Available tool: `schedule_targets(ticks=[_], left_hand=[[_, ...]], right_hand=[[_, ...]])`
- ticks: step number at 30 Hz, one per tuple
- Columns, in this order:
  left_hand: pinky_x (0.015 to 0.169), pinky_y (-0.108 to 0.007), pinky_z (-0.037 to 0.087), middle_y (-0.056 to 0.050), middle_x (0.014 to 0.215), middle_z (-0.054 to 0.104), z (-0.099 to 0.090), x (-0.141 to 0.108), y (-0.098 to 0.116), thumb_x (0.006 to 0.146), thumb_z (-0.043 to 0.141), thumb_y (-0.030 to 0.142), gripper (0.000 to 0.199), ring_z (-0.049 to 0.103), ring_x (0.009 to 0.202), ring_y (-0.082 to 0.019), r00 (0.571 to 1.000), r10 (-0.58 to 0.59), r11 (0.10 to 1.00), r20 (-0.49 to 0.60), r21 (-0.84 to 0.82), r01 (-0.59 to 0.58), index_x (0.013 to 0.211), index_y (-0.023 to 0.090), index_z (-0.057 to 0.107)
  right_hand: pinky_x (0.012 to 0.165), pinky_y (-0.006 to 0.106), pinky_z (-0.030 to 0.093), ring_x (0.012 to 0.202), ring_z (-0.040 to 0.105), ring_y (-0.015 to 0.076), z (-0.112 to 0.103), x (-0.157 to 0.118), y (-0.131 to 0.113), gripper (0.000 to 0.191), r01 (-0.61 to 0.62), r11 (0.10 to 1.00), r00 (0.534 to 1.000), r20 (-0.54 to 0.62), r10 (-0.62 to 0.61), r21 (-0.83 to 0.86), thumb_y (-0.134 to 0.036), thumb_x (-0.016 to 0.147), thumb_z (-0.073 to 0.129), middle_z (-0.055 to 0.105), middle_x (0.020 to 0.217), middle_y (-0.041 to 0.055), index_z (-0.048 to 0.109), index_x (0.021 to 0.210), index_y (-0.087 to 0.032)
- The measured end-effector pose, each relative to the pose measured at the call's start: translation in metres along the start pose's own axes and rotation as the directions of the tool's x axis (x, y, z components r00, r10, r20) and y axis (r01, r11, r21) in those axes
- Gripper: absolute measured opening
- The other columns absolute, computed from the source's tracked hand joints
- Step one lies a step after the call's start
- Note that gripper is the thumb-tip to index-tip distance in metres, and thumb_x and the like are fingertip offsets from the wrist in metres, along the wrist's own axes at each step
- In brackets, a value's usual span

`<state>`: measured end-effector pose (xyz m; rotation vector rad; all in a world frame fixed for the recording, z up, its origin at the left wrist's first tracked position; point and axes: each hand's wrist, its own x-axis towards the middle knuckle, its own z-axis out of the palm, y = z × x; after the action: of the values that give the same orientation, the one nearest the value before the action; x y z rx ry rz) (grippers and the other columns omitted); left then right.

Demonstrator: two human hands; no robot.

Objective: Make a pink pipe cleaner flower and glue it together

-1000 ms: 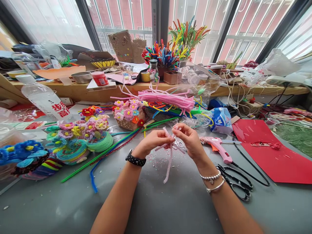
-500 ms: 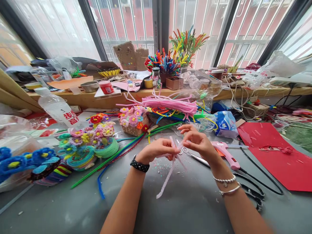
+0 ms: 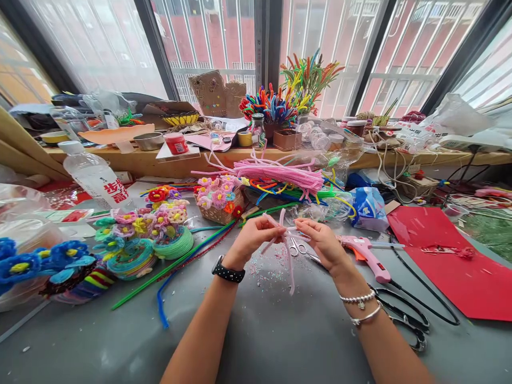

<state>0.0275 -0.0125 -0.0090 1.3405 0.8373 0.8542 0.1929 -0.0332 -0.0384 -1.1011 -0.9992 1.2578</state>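
Observation:
Pale pink pipe cleaners (image 3: 290, 266), crossed at the middle, are held above the grey table. My left hand (image 3: 260, 234) pinches them near the crossing, with ends sticking out up, down and to the left. On the other side, the thumb and fingers of my right hand (image 3: 318, 237) are closed on an end that points right. Small scissors (image 3: 298, 248) with pale handles lie on the table behind the pipe cleaners, their blades partly hidden. Tiny glittery scraps (image 3: 266, 272) are scattered below my hands.
A pink glue gun (image 3: 370, 258) and black-handled shears (image 3: 412, 325) lie to the right, near red card (image 3: 448, 250). Behind is a bundle of pink pipe cleaners (image 3: 280, 173). Pipe-cleaner flower baskets (image 3: 174, 242) and a bottle (image 3: 94, 176) stand left.
My right hand has come lower and closed on a pipe-cleaner end. The crossed pipe cleaners have turned, so the long lower end now hangs nearly straight down instead of slanting left.

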Motion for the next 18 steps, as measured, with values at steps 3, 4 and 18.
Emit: schedule_targets(ticks=[3,4,18], left_hand=[[0.058,-0.024,0.044,0.0,0.056,0.058,0.0016,0.0005,-0.0001,0.054,0.071,0.034,0.027,0.055,0.054,-0.01,0.998,0.047,0.999,-0.05,-0.016,-0.048,0.059,0.012,0.056],[0.058,-0.024,0.044,0.0,0.056,0.058,0.0021,0.0004,0.0,0.054,0.071,0.034,0.027,0.055,0.054,-0.01,0.997,0.055,0.998,-0.062,-0.023,-0.057,0.059,0.012,0.056],[0.06,-0.025,0.044,-0.002,0.062,0.061,-0.0013,0.0022,-0.0013,0.057,0.068,0.037,0.027,0.055,0.057,-0.01,0.991,0.044,0.999,-0.124,0.032,-0.04,0.066,0.013,0.059]], right_hand=[[0.066,0.028,0.039,0.069,0.052,0.0129,0.0055,-0.0011,0.0,0.024,-0.091,0.985,0.996,-0.013,0.093,0.145,-0.034,0.049,0.072,0.059,0.078,0.0033,0.065,0.062,-0.016],[0.065,0.028,0.039,0.066,0.052,0.012,0.0071,-0.0017,-0.0003,0.024,-0.091,0.98,0.995,-0.021,0.096,0.177,-0.034,0.049,0.073,0.06,0.075,0.0023,0.065,0.062,-0.016],[0.051,0.022,0.034,0.05,0.044,0.0075,0.0018,-0.0051,-0.0041,0.029,0.044,0.99,0.984,0.179,-0.02,-0.133,-0.044,0.062,0.063,0.054,0.056,-0.0026,0.062,0.066,-0.016]])
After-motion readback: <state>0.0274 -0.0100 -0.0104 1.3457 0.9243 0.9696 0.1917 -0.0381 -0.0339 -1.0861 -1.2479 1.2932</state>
